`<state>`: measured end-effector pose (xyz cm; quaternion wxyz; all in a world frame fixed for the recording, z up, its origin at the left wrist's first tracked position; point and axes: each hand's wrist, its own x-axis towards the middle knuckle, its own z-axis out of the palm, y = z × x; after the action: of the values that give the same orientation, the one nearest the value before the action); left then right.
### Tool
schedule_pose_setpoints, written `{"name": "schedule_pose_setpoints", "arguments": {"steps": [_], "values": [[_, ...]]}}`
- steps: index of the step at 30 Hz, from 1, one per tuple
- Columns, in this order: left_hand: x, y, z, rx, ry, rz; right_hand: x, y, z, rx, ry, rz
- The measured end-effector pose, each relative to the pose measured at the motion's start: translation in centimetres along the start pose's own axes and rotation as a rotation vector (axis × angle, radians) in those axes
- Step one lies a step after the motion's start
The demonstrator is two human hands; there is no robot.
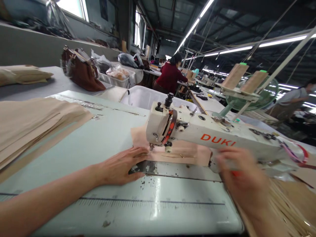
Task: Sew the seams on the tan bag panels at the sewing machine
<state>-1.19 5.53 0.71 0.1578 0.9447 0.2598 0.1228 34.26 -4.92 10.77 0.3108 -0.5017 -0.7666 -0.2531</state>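
Head view: a sewing station with a thin beige fabric piece (pixel 187 153) lying flat on the pale green table (pixel 98 141), under the head of a white sewing machine (pixel 222 138) and partly hidden by it.

The left hand (pixel 120 166) lies palm down with its fingers stretched out and close together. Its fingertips touch the near left edge of the fabric piece, just beside the needle area and above a worn metal plate (pixel 148 167).

The right hand (pixel 240 179) is blurred. It sits at the right end of the fabric piece, below the machine arm, and whether it pinches the cloth or only rests on it cannot be told.

By its look, the fabric piece is light, limp and easily creased, and it probably slides readily on the smooth tabletop. Flat pressure from the finger pads near an edge would seem to control it better than lifting it. A pinch at the free right edge, kept well clear of the needle, looks like the safest place to grip it.

A stack of similar beige pieces (pixel 32 125) lies well apart at the left. Behind the machine are a white bin (pixel 145 95) and a brown bag (pixel 80 70). Farther back, a co-worker in a red top (pixel 170 77) sits at another table, and a green fan (pixel 261 95) stands to the right.
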Motion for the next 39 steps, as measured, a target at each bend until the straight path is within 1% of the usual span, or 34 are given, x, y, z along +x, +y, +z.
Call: {"name": "schedule_pose_setpoints", "arguments": {"steps": [1,2,3,4,5,6,8,10,12,14,16,17,19,23,26,29,35,39], "values": [[0.0,0.1,0.0,0.004,-0.001,-0.009,-0.1,-2.5,2.6,0.071,-0.159,-0.11],[0.0,0.1,0.0,0.003,0.002,-0.021,-0.1,-4.5,5.2,0.115,-0.342,-0.206],[0.0,0.2,0.0,-0.004,0.006,-0.032,0.0,-5.8,7.6,0.129,-0.432,-0.235],[-0.1,0.2,0.0,-0.016,0.009,-0.043,0.2,-6.6,9.8,0.136,-0.506,-0.253],[-0.1,0.1,0.1,-0.03,0.011,-0.053,0.4,-6.8,11.5,0.124,-0.564,-0.261],[-0.2,0.0,0.1,-0.046,0.013,-0.059,0.7,-6.7,12.8,0.106,-0.593,-0.262],[-0.2,-0.2,0.2,-0.066,0.021,-0.063,1.3,-5.9,14.1,0.07,-0.618,-0.271],[-0.1,-0.4,0.2,-0.066,0.024,-0.062,1.5,-5.4,14.2,0.044,-0.602,-0.275],[0.0,-0.4,0.1,-0.053,0.016,-0.057,1.3,-5.4,13.8,0.053,-0.568,-0.25],[0.1,-0.3,0.0,-0.047,0.011,-0.037,0.9,-5.8,13.3,0.14,-0.533,-0.202],[0.2,-0.1,-0.3,-0.052,0.02,-0.007,0.5,-6.4,13.2,0.275,-0.513,-0.158],[0.2,0.0,-0.4,-0.057,0.025,0.009,0.2,-6.6,13.3,0.33,-0.506,-0.149],[0.3,0.0,-0.7,-0.067,0.032,0.024,-0.1,-7.0,14.0,0.367,-0.489,-0.157],[0.6,-0.3,-1.1,-0.074,0.03,0.052,-0.8,-7.6,15.7,0.292,-0.407,-0.185],[0.6,-0.5,-1.1,-0.067,0.075,0.091,-1.1,-7.8,16.4,0.254,-0.362,-0.203],[0.5,-0.8,-1.0,-0.048,0.118,0.08,-1.1,-7.8,16.7,0.249,-0.337,-0.215],[1.0,-0.9,-1.2,-0.039,0.107,0.1,-0.9,-7.9,16.8,0.232,-0.307,-0.204],[1.4,-1.0,-1.4,-0.04,0.1,0.091,-0.7,-8.0,16.6,0.226,-0.299,-0.19]]}}
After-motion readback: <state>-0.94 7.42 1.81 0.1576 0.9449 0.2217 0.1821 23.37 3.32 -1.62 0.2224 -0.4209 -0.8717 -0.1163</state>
